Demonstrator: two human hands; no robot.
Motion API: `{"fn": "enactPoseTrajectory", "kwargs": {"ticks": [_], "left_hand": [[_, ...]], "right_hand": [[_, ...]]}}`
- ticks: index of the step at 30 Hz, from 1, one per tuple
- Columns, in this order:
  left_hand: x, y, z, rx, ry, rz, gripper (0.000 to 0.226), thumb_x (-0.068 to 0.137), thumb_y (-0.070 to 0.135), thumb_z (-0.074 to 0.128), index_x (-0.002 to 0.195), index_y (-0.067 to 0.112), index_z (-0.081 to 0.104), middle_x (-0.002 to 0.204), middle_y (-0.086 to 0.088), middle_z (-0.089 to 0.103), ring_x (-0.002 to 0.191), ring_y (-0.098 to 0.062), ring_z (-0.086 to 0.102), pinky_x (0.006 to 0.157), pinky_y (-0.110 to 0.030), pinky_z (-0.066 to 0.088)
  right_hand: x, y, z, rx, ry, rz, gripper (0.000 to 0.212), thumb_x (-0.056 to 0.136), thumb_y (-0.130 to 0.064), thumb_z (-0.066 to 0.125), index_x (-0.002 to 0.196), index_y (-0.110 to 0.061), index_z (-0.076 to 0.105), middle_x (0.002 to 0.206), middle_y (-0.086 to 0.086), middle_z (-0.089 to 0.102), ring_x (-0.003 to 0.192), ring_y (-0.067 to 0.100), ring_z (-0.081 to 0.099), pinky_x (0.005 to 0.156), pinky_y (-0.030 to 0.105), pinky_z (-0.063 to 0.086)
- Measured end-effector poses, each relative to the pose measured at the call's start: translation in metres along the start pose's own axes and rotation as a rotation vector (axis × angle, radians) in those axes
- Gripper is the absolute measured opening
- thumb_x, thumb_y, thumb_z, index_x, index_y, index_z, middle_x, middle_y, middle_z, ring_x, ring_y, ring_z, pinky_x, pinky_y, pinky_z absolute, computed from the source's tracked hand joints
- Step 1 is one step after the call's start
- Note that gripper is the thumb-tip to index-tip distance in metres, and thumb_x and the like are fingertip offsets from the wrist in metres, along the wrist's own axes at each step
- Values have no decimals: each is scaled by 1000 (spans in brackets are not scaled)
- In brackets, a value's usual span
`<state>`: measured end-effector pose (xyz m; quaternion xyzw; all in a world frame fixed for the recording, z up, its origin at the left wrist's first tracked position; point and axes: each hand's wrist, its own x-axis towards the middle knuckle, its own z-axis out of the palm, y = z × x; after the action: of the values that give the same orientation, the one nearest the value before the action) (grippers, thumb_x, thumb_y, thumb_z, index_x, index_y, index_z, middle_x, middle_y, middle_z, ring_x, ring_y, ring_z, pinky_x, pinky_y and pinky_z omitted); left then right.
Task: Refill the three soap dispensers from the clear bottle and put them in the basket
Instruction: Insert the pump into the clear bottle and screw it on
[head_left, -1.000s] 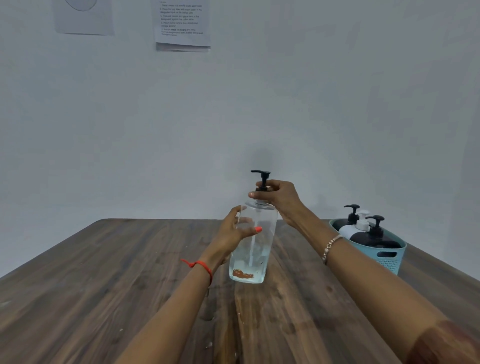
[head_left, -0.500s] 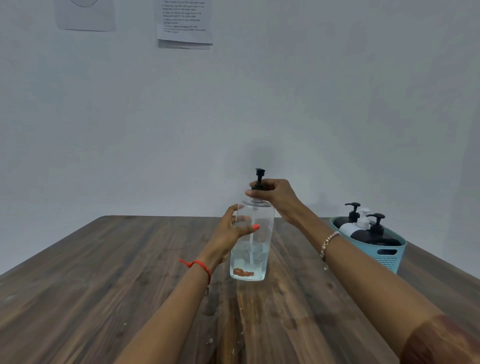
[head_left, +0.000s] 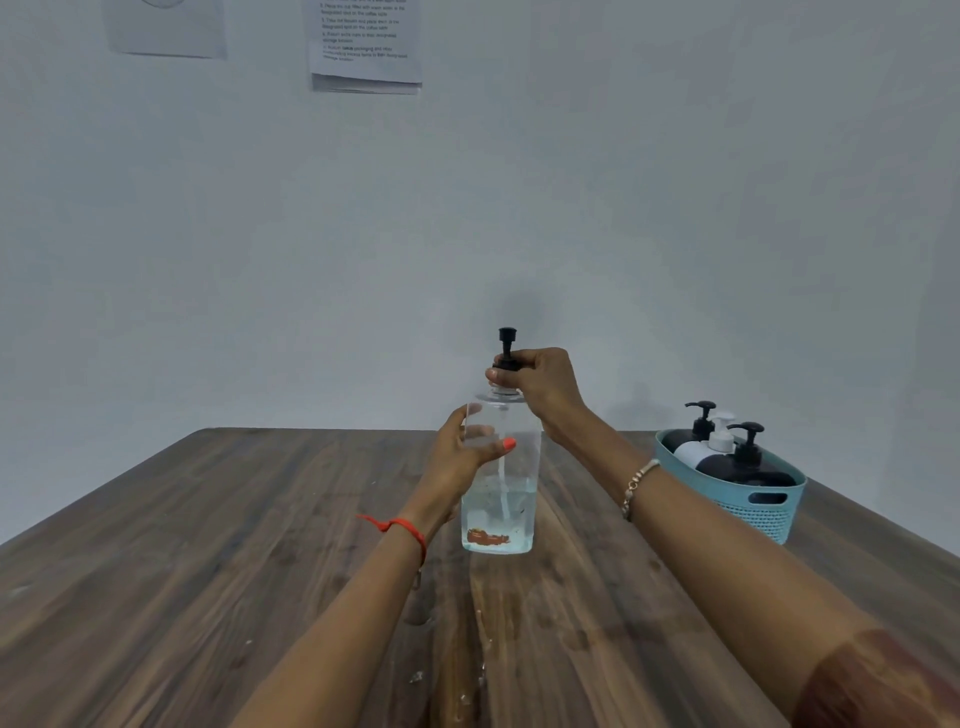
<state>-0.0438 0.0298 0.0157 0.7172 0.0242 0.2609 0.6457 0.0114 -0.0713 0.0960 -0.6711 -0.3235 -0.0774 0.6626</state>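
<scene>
Where the pale wall (head_left: 675, 208) meets its far edge at twelve o'clock, the dark wooden table (head_left: 208, 571) fills the lower half of the view. Two printed sheets (head_left: 366, 47) hang on the wall at about eleven o'clock, cut off by the top of the frame.

A light blue basket (head_left: 753, 514) stands on the table at three o'clock from the clear bottle (head_left: 498, 499), well apart from it. Lying tilted in the basket are the rear black dispenser (head_left: 685, 439), the white dispenser (head_left: 698, 451) and the front black dispenser (head_left: 748, 470), packed close together with their pump heads up.

The clear bottle stands upright near the table's middle, with liquid in roughly its lower third and a reddish-brown patch at its base. The left hand (head_left: 460, 460) wraps the bottle's upper body from nine o'clock, thumb across the near face. The right hand (head_left: 540, 382) comes in from three o'clock, fingers curled round the collar of the black pump (head_left: 507, 343) at the bottle's neck.

A beaded bracelet (head_left: 638, 486) circles the right wrist, a red thread (head_left: 405, 527) the left.
</scene>
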Motion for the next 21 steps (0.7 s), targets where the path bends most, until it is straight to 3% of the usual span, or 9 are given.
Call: {"fn": "enactPoseTrajectory", "kwargs": {"ticks": [4,9,14,19,21], "left_hand": [[0,0,4,22,23,20,67,77,19,74,135,16,38,125,-14,53,112,-29,55,96,-44,48],[1,-3,5,38,19,10,71,77,21,74,138,16,37,127,-13,52,114,-29,54,97,-45,47],[-1,-5,12,32,35,28,72,77,21,74,139,15,36,126,-10,53,111,-26,55,89,-36,48],[-3,-7,5,-31,30,-14,74,72,20,79,135,19,39,127,-13,52,114,-30,54,98,-48,47],[-4,-4,2,-29,19,-9,71,73,17,78,133,18,41,125,-11,52,113,-28,54,96,-44,48]], "right_hand": [[-7,-2,6,-98,80,-61,20,77,-2,71,95,7,68,86,13,67,75,20,63,66,13,50],[-8,1,6,-198,141,-95,17,79,-8,70,83,8,69,84,23,70,74,30,66,75,34,52],[-11,4,12,-225,216,-88,15,78,-9,71,79,6,69,73,13,66,68,24,63,74,36,52],[-11,-2,-9,-135,-52,-15,22,78,-17,73,94,-3,69,92,10,70,81,16,66,80,22,51],[-9,-1,-18,-47,-170,42,19,82,-13,69,100,-7,67,98,10,69,89,17,66,91,27,49]]}}
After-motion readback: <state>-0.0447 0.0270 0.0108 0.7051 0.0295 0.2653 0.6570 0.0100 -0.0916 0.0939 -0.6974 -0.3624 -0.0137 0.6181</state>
